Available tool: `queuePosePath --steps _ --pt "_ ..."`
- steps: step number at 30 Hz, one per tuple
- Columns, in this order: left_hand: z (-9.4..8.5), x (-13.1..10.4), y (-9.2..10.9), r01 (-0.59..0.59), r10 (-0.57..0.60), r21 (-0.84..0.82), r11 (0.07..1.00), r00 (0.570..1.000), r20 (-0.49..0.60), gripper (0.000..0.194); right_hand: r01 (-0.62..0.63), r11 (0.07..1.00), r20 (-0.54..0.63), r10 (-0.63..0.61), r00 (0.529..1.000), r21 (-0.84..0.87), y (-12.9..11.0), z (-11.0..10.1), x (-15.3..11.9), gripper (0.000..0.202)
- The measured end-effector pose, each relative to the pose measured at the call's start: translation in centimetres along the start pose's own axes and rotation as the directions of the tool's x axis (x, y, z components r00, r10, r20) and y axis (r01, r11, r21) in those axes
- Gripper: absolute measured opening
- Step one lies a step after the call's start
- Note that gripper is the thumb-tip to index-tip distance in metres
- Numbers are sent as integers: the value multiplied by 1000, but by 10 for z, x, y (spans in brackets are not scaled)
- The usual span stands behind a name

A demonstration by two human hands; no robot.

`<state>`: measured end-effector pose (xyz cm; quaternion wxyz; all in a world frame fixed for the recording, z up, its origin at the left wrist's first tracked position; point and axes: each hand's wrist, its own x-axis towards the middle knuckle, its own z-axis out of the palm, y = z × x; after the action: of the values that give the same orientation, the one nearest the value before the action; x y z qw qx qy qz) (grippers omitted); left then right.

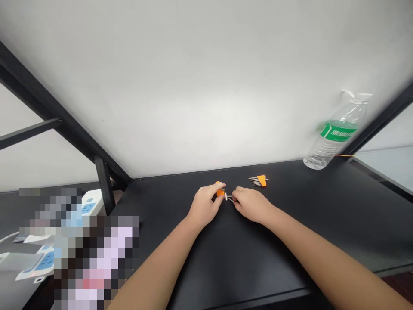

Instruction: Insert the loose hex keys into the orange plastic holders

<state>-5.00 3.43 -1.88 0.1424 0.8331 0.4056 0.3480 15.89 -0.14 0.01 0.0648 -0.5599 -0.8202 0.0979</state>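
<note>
My left hand (205, 201) is closed on an orange hex key holder (220, 193), with thumb and fingers pinching it from both sides. Short silver ends stick out of the holder toward the right. My right hand (253, 204) pinches silver hex keys (230, 197) just beside the holder; their number and far ends are hidden by the fingers. Whether these keys sit in the holder I cannot tell. Behind my right hand, a second orange holder (262, 181) lies on the black tabletop (219, 254), with several silver hex keys fanned out to its left.
A clear plastic bottle (337, 131) with a green label stands at the back right against the white wall (200, 86). Black frame bars (75, 133) rise at the left. White and blue power strips (93, 204) and a blurred-out area lie to the left.
</note>
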Motion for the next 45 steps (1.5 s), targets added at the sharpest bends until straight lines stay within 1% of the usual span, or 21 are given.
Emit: queuePosePath --steps 2,4,6,8,9,11,13,15,17,20,22,27,29,31,34,36,38,40,43,45 --pt "1 1 0 -12 12 12 1000 1000 -2 28 -22 998 5 23 1000 -58 -4 1 -1 15" --pt "0 1 -1 -14 14 20 1000 1000 0 28 -27 996 11 28 1000 -85 -6 1 -3 12" --pt "0 1 -2 -23 23 30 999 1000 5 29 -5 1000 1 5 1000 -21 -5 -1 -3 10" --pt "-1 1 -4 -44 43 35 998 999 17 34 33 989 -39 -28 999 147 -2 -4 -1 11" --pt "0 1 -4 -46 46 30 998 999 22 39 52 966 -67 -36 997 255 0 -6 0 12" --pt "1 0 -5 -25 25 8 1000 999 20 52 79 883 -120 -25 992 462 4 -10 2 11" --pt "3 0 -5 9 -9 -11 1000 1000 8 62 85 785 -150 10 989 614 8 -13 3 10" --pt "3 0 -5 9 -9 -10 1000 1000 -2 60 80 720 -146 30 989 690 10 -14 3 8" --pt "3 0 -4 -23 23 8 1000 1000 -8 55 77 697 -135 29 990 713 11 -14 2 6" --pt "1 1 -2 -79 79 30 996 997 -6 53 83 686 -137 24 990 723 12 -14 2 4" --pt "0 1 -1 -100 100 40 994 995 3 51 72 660 -124 32 992 748 12 -15 2 4" --pt "-1 1 3 -133 132 71 989 991 24 45 -73 538 41 71 997 840 11 -21 0 6" --pt "-1 0 4 -116 114 69 991 993 25 44 -98 502 63 86 994 859 11 -23 0 6" --pt "-2 0 3 -98 97 63 993 995 22 44 -105 486 64 99 993 868 12 -24 0 6" --pt "-3 0 1 -97 97 61 993 995 11 43 -117 497 76 101 992 860 14 -25 1 9" --pt "-4 0 2 -116 116 70 991 993 3 43 -125 499 89 96 991 857 16 -26 1 12" --pt "-4 0 5 -152 151 75 986 988 17 42 -133 475 94 105 990 870 19 -27 1 18" --pt "-4 -1 10 -178 176 66 982 983 47 42 -147 410 108 117 987 900 22 -27 2 24" --pt "-1 -3 18 -161 157 55 986 985 65 39 -200 280 173 118 978 939 22 -22 6 30" --pt "2 -4 20 -164 159 62 985 985 70 38 -234 220 210 127 969 947 19 -17 11 34"
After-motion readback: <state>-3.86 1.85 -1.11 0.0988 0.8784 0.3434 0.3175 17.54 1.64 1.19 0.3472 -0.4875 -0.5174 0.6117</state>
